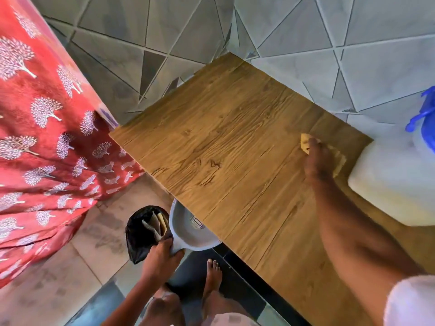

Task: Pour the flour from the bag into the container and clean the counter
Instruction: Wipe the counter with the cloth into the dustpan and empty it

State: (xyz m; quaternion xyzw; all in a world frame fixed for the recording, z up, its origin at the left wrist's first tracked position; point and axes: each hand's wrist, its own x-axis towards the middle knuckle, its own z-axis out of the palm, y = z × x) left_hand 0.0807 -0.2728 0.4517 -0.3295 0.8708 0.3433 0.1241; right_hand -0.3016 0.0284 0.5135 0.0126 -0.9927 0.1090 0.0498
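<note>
Cloth: a yellow cloth (306, 143) lies on the wooden counter (223, 149), toward 3 o'clock of the picture. The right hand (317, 158) covers most of it with curled fingers and presses it down. I judge this is the wiping step of the task.

Dustpan: a grey dustpan (188, 229) is held just under the counter's near edge, at about 7 o'clock. The left hand (162, 257) grips its handle, fingers wrapped round it. I think it waits there to catch what the cloth pushes over the edge.

Bin: a small bin with a black liner (141, 234) stands on the floor, touching the dustpan's left side. Some paper or cardboard is inside it. Its place near the dustpan probably makes emptying easy.

Container: a large white container (395, 180) stands on the counter at 3 o'clock, just beside the cloth hand. A blue part (423, 118) is above it. I cannot tell if flour is inside, and no bag is visible.

Counter surface: wood grain, no flour that I can see; the picture is somewhat blurred.

Room: grey tiled wall (164, 31) with triangle lines at 12 o'clock, a red patterned fabric (47, 137) at 9 o'clock, a tiled floor and bare feet (213, 276) at 6 o'clock.
</note>
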